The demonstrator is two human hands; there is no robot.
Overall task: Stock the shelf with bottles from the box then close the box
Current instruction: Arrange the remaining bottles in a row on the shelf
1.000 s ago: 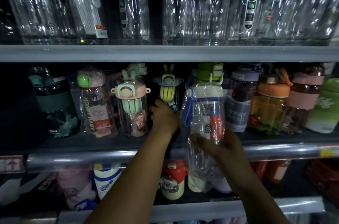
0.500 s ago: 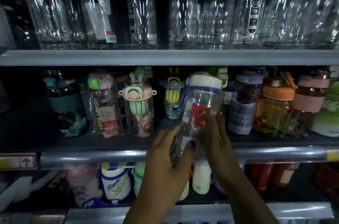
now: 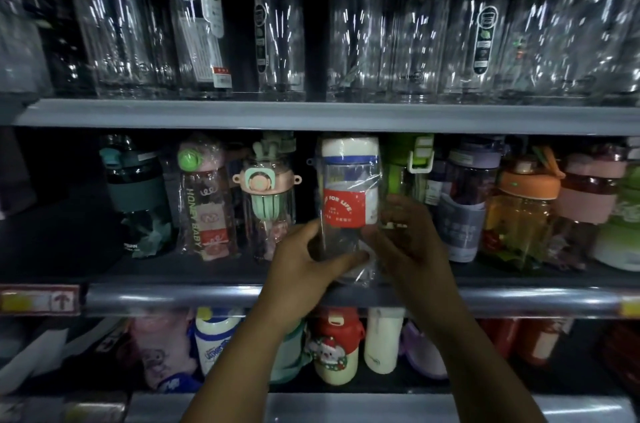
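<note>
A clear bottle (image 3: 349, 204) with a white lid, blue band and red label, wrapped in plastic film, stands upright on the middle shelf (image 3: 207, 298) in the gap between a pink-and-green bottle (image 3: 268, 201) and a green-lidded bottle (image 3: 410, 163). My left hand (image 3: 304, 260) grips its lower left side, thumb across the front near its base. My right hand (image 3: 405, 242) holds its right side, fingers curled round it. The box is out of view.
Tall clear glass bottles (image 3: 280, 24) fill the top shelf. Coloured bottles crowd the middle shelf on both sides; a dark gap lies at its far left (image 3: 62, 242). The lower shelf holds a red-capped bottle (image 3: 336, 346) and white flasks. A price tag (image 3: 38, 299) sits on the rail.
The bottle went from tilted in front of the rail to upright on the middle shelf. My left hand came back from deep in the shelf to grip it.
</note>
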